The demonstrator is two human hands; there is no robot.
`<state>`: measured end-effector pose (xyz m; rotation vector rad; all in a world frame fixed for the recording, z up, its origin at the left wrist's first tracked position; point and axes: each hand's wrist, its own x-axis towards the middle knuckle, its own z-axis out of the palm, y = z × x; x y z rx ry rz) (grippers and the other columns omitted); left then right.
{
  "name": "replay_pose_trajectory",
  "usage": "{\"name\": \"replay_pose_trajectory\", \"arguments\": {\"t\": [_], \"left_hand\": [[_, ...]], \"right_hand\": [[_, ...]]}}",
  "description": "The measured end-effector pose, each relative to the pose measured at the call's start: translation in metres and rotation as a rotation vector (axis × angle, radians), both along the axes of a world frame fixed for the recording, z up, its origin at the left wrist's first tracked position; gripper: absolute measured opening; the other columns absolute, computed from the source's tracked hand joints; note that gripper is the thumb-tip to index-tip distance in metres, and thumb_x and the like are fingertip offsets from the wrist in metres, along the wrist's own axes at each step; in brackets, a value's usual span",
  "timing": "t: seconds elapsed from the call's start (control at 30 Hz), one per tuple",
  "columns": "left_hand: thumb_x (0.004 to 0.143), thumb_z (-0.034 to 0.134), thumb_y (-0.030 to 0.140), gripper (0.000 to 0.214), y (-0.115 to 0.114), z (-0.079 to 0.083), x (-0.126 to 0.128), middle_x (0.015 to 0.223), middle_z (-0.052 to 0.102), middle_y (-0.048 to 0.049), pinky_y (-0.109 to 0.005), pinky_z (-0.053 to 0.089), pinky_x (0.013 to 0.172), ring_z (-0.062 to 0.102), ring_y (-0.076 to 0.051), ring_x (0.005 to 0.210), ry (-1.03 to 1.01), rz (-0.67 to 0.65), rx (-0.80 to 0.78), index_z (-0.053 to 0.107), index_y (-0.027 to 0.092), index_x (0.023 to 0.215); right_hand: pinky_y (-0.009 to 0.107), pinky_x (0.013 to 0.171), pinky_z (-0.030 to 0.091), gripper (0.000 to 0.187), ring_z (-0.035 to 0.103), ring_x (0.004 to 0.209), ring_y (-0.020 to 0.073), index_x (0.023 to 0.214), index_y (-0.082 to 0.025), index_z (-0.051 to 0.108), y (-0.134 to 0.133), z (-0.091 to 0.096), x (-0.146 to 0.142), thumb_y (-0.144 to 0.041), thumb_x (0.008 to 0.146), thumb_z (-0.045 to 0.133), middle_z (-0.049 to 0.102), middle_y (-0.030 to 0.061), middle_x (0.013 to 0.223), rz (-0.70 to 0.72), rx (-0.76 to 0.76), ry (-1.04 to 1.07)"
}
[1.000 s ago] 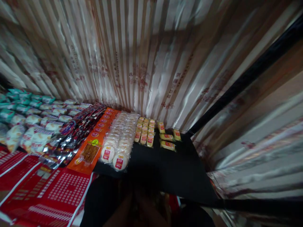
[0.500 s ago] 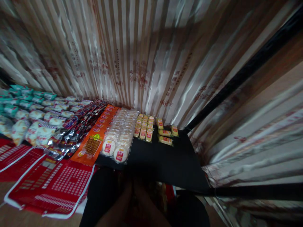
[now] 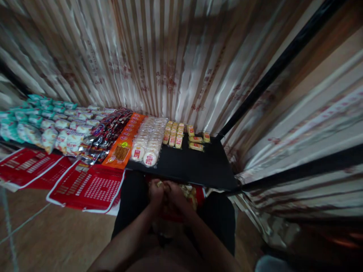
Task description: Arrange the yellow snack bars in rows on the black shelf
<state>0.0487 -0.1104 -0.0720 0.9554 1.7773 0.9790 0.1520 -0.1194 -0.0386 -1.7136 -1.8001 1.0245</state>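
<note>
1. Since the frame half a second earlier, everything had shifted upward in the view: the black shelf (image 3: 195, 166) sat higher, and the left hand (image 3: 155, 193) and right hand (image 3: 174, 193) showed more plainly, just below centre. The packs on the shelf kept the same layout.
2. Both hands were close together, fingers curled inward, with a yellowish bit showing between them. Blur and gloom hid whether either hand gripped it, so I cannot tell; the pairing looked suited to handling something small.
3. Just right of the hands, yellow packs (image 3: 190, 194) lay loosely in a red container (image 3: 201, 193) between the knees, probably placed there to keep them within easy reach of both hands.
4. More of the kind stood on the shelf near the centre of the frame: tight rows (image 3: 172, 139), likely pressed together to save room, and four loose ones (image 3: 195, 146) to their right, set at mixed angles.
5. Left of the rows came white rounds (image 3: 149, 158), orange packs (image 3: 120, 151), dark packs (image 3: 113, 128), white packs (image 3: 68, 139) and green packs (image 3: 35, 121); this sorting by kind seemingly kept each easy to pick out.
6. Red sheets (image 3: 99, 189) hung below the shelf at left, and a striped curtain (image 3: 170, 75) backed it.
</note>
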Motion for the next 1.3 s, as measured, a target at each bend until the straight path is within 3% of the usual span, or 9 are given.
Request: {"name": "replay_pose_trajectory", "arguments": {"t": [0.13, 0.33, 0.6, 0.8, 1.07, 1.3], "left_hand": [[0.061, 0.051, 0.015, 0.022, -0.008, 0.021, -0.005, 0.075, 0.061, -0.0015, -0.025, 0.046, 0.068, 0.059, -0.014, 0.071, -0.082, -0.002, 0.042, 0.055, 0.019, 0.083], [0.059, 0.050, 0.017, 0.021, -0.018, 0.055, -0.012, 0.065, 0.058, 0.0015, -0.022, 0.045, 0.059, 0.056, -0.012, 0.061, -0.334, -0.038, 0.120, 0.057, 0.016, 0.079], [0.063, 0.046, 0.017, 0.023, 0.000, 0.095, -0.013, 0.075, 0.065, -0.0015, -0.021, 0.047, 0.061, 0.060, -0.013, 0.069, -0.430, -0.162, 0.175, 0.060, 0.016, 0.081], [0.067, 0.049, 0.015, 0.036, 0.026, 0.106, -0.001, 0.099, 0.063, -0.0083, -0.024, 0.047, 0.074, 0.060, -0.013, 0.082, -0.382, -0.159, 0.222, 0.054, 0.014, 0.103], [0.074, 0.044, 0.016, 0.024, 0.039, 0.122, 0.015, 0.101, 0.059, -0.0093, -0.031, 0.043, 0.088, 0.055, -0.017, 0.095, 0.036, -0.184, 0.358, 0.057, 0.015, 0.095], [0.081, 0.038, 0.024, 0.033, 0.056, 0.115, 0.035, 0.123, 0.054, -0.0096, -0.035, 0.028, 0.106, 0.043, -0.020, 0.119, 0.137, -0.166, 0.339, 0.057, 0.017, 0.107]], "right_hand": [[0.028, 0.086, 0.043, 0.037, 0.060, 0.095, 0.0187, 0.111, -0.017, 0.060, -0.007, 0.012, 0.010, -0.023, 0.075, 0.054, 0.064, 0.0100, 0.109, -0.017, -0.006, -0.081], [0.025, 0.071, 0.047, 0.046, 0.061, 0.076, 0.0156, 0.118, -0.018, 0.056, -0.013, 0.031, 0.018, -0.032, 0.074, 0.058, 0.066, 0.0075, 0.103, 0.035, -0.030, -0.040], [0.022, 0.064, 0.043, 0.038, 0.056, 0.065, 0.0120, 0.109, -0.021, 0.060, -0.006, 0.067, 0.019, -0.030, 0.072, 0.058, 0.065, 0.0021, 0.084, 0.099, 0.103, -0.008], [0.022, 0.060, 0.044, 0.025, 0.055, 0.061, 0.0112, 0.093, -0.018, 0.062, 0.008, 0.075, 0.016, -0.029, 0.071, 0.056, 0.063, 0.0022, 0.082, -0.087, 0.143, 0.084], [0.026, 0.063, 0.047, 0.028, 0.059, 0.061, 0.0136, 0.094, -0.018, 0.058, 0.051, 0.067, 0.018, -0.034, 0.072, 0.053, 0.064, 0.0026, 0.080, -0.318, 0.213, 0.107], [0.028, 0.062, 0.048, 0.027, 0.059, 0.061, 0.0152, 0.091, -0.016, 0.057, 0.098, 0.057, 0.013, -0.035, 0.073, 0.051, 0.064, 0.0057, 0.081, -0.466, 0.281, 0.097]]}}
